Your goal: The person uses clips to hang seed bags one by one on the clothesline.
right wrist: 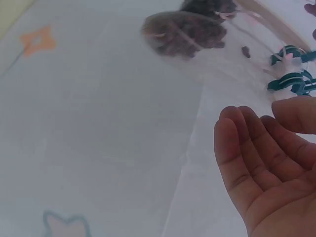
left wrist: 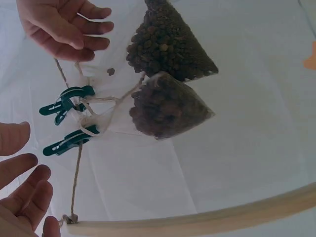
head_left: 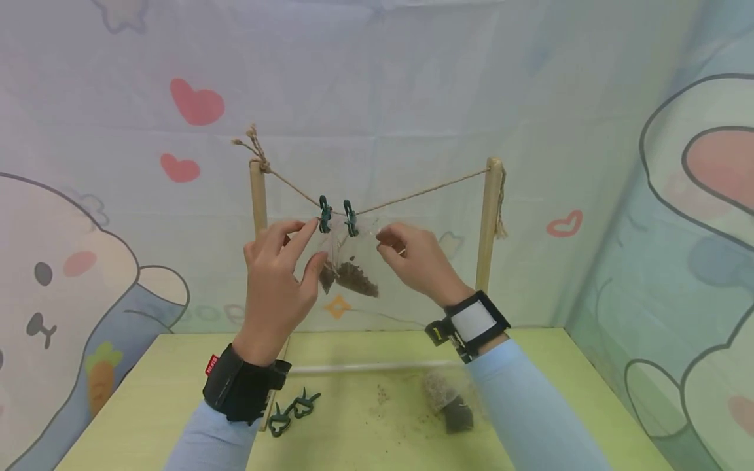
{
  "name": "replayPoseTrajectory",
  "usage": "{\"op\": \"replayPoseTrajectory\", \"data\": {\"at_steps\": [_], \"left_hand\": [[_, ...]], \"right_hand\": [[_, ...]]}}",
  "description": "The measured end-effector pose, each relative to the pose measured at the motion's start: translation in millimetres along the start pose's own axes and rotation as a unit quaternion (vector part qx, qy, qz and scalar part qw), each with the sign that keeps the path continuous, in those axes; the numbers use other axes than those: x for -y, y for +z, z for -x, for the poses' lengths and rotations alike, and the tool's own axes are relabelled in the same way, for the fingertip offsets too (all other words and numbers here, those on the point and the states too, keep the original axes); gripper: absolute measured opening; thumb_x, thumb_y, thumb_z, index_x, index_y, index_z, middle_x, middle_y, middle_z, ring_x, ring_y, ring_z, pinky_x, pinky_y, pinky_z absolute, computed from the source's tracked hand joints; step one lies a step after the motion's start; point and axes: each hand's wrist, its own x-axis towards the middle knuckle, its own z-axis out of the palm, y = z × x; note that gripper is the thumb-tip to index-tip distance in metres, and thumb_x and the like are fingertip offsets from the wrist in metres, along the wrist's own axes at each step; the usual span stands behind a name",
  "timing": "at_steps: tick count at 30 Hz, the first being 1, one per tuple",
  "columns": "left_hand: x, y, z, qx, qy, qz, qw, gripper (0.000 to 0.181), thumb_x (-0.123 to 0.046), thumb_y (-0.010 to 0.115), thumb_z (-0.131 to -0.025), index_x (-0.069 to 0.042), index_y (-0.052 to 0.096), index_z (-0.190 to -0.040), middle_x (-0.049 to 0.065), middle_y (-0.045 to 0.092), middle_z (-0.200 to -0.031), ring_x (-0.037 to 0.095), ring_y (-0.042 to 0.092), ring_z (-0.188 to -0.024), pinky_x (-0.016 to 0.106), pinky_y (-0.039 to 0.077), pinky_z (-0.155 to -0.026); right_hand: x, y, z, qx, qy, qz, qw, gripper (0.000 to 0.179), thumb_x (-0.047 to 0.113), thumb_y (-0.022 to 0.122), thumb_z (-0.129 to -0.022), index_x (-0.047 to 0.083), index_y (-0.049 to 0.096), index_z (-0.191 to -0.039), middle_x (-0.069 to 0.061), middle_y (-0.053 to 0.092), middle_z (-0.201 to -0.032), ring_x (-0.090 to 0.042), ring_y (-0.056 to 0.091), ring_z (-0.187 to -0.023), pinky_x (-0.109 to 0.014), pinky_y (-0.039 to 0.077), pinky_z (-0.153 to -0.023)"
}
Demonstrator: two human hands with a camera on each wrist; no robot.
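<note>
Two dark green garden clips (head_left: 324, 214) hang side by side on a sagging twine (head_left: 424, 191). Below them are two clear bags (head_left: 356, 280), each with brown granules gathered in a lower corner. My left hand (head_left: 277, 278) is beside the left clip, fingers spread and holding nothing; the left wrist view shows a gap between its fingertips and the clips (left wrist: 69, 140). To the right of the bags, my right hand (head_left: 419, 261) has loosely bent fingers with nothing between them. The right wrist view shows its palm (right wrist: 286, 212) bare, near the clear plastic.
Wooden posts (head_left: 491, 222) hold the twine at both ends. Two more green clips (head_left: 292, 412) lie on the yellow table (head_left: 347, 451) at the left. Toward the right lie a bag of pale material (head_left: 438, 390) and a dark packet (head_left: 457, 415), with scattered crumbs nearby. A printed cloth hangs behind.
</note>
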Motion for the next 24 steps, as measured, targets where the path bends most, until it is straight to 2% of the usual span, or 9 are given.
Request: {"op": "replayPoseTrajectory", "data": {"at_steps": [5, 14, 18, 24], "left_hand": [[8.3, -1.6, 26.1, -0.002, -0.009, -0.028, 0.9996, 0.040, -0.021, 0.064, -0.087, -0.009, 0.059, -0.125, 0.014, 0.057, -0.112, 0.027, 0.044, -0.085, 0.048, 0.028, -0.077], [14.4, 0.6, 82.5, 0.008, -0.048, -0.030, 0.9984, 0.039, -0.018, 0.066, -0.085, -0.006, 0.061, -0.122, 0.015, 0.059, -0.108, 0.028, 0.049, -0.086, 0.045, 0.031, -0.075], [14.4, 6.1, 107.4, 0.011, -0.057, -0.041, 0.9975, 0.039, -0.017, 0.068, -0.083, -0.006, 0.062, -0.119, 0.015, 0.060, -0.104, 0.028, 0.049, -0.083, 0.044, 0.032, -0.073], [13.3, 16.2, 142.8, 0.043, -0.076, -0.067, 0.9939, 0.039, -0.019, 0.070, -0.081, -0.005, 0.064, -0.116, 0.013, 0.061, -0.101, 0.025, 0.049, -0.080, 0.040, 0.033, -0.070]], "right_hand": [[-10, 1, 28.5, -0.003, -0.027, 0.058, 0.9979, 0.024, 0.019, 0.052, -0.094, 0.008, 0.061, -0.113, -0.006, 0.065, -0.101, -0.013, 0.060, -0.083, -0.026, 0.049, -0.070], [-35, 27, 87.4, -0.034, -0.025, 0.106, 0.9934, 0.023, 0.019, 0.053, -0.093, 0.009, 0.061, -0.113, -0.006, 0.061, -0.106, -0.014, 0.061, -0.084, -0.025, 0.049, -0.069], [-45, 43, 109.0, -0.045, -0.009, 0.118, 0.9919, 0.023, 0.018, 0.056, -0.092, 0.009, 0.062, -0.112, -0.004, 0.061, -0.105, -0.014, 0.062, -0.084, -0.024, 0.050, -0.068], [-59, 62, 136.7, -0.041, 0.041, 0.112, 0.9920, 0.028, 0.020, 0.060, -0.089, 0.009, 0.061, -0.115, -0.003, 0.060, -0.106, -0.014, 0.061, -0.084, -0.023, 0.049, -0.067]]}}
